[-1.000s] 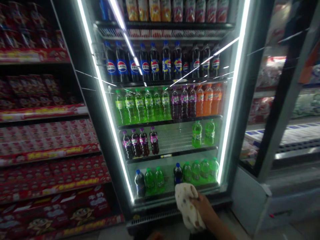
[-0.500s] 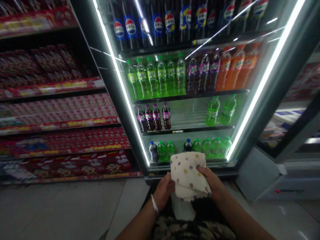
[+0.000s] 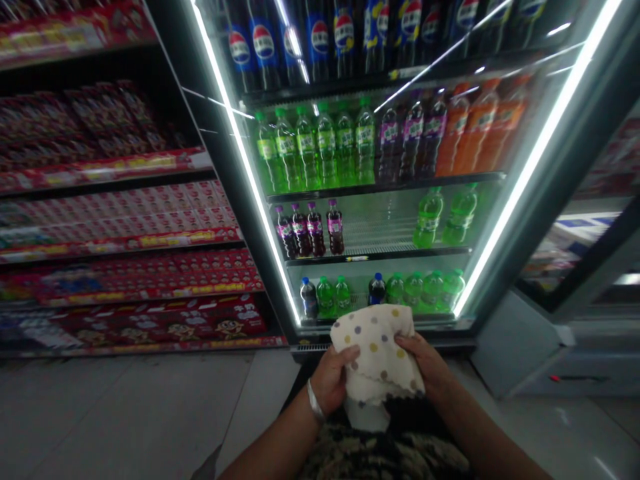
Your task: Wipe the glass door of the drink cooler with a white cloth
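Left hand slid further onto spotted cloth; both hands' fingers grasping it, right hand unchanged.

Both forearms are bare, without sleeves; a thin pale bangle circles the wrist just below the left hand; below the bangle, a camouflage-patterned garment covers the lap.

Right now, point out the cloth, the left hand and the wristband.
cloth point(image 3: 373, 343): head view, on its spotted upper face.
left hand point(image 3: 331, 381): head view, on the back of the hand.
wristband point(image 3: 314, 404): head view, on the pale band across the wrist.
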A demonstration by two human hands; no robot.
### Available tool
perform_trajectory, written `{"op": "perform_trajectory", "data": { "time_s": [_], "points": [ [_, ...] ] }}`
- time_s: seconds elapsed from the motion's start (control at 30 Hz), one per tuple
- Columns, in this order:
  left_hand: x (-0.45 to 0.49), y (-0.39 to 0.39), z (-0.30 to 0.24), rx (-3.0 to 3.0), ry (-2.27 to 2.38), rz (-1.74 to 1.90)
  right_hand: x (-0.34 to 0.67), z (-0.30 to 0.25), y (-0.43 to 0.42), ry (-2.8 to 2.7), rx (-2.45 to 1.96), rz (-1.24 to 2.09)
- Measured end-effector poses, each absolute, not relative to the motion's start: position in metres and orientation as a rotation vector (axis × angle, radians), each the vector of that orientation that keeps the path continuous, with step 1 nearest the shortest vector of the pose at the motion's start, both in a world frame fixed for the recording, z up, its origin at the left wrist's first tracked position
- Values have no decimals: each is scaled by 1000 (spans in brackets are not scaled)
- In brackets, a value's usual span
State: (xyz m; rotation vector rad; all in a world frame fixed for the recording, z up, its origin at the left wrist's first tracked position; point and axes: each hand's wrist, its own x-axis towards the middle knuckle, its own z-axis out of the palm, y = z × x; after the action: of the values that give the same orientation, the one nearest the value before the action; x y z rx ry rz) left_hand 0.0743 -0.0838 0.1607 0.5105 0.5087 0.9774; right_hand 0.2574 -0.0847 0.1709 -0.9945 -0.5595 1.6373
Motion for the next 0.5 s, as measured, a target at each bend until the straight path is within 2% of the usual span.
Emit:
{"op": "perform_trajectory", "data": {
  "time_s": [0.23,0.5],
  "points": [
    [75,-83,173,525,696,1135,256,174,-86,-553,-899,1670],
    [69,-78,168,467,716,1146,254,171,-85,-655,-892,1607]
  ]
}}
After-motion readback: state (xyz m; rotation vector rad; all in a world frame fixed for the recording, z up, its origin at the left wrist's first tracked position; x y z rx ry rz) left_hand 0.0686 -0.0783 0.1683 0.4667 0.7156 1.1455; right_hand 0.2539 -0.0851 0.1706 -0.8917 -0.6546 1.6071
